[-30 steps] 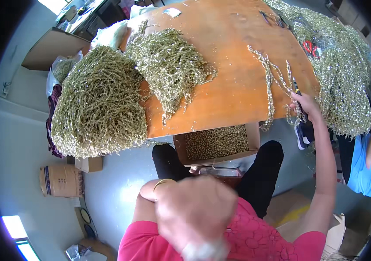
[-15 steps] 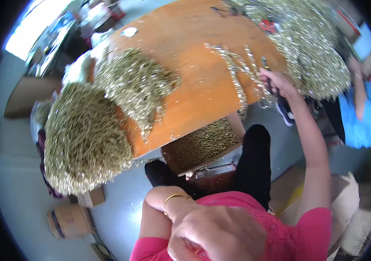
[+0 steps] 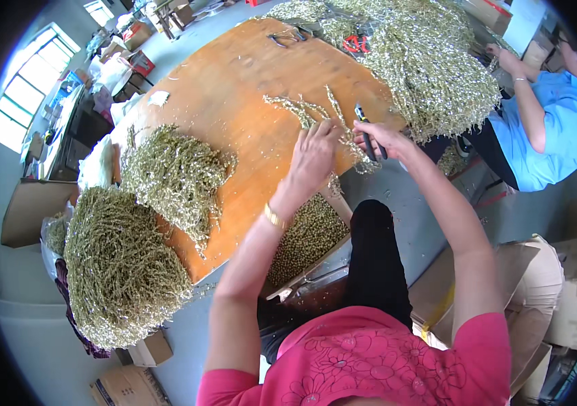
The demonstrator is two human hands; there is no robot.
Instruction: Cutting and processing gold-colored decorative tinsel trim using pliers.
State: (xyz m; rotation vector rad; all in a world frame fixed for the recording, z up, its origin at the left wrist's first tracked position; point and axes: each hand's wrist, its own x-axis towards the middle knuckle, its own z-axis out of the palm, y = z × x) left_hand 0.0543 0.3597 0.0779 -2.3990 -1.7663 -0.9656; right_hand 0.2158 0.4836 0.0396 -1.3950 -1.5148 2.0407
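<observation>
My right hand grips a pair of pliers with black handles, the jaws pointing away from me. Close beside it, my left hand is bent down over a glittery gold strand at the table's near right edge; its fingers curl onto the strand, with the fingertips partly hidden. Another piece of gold strand lies between the two hands. Below the edge, partly behind my left forearm, an open box holds many small gold pieces.
Gold glittery bunches lie on the left of the orange table. A larger pile covers the far right, near red-handled scissors and more pliers. A co-worker in blue sits at right. Cardboard stands beside me.
My left hand has moved from in front of my chest out to the gold strand. My right hand keeps the pliers. The view has shifted, showing more of the room's far side.
</observation>
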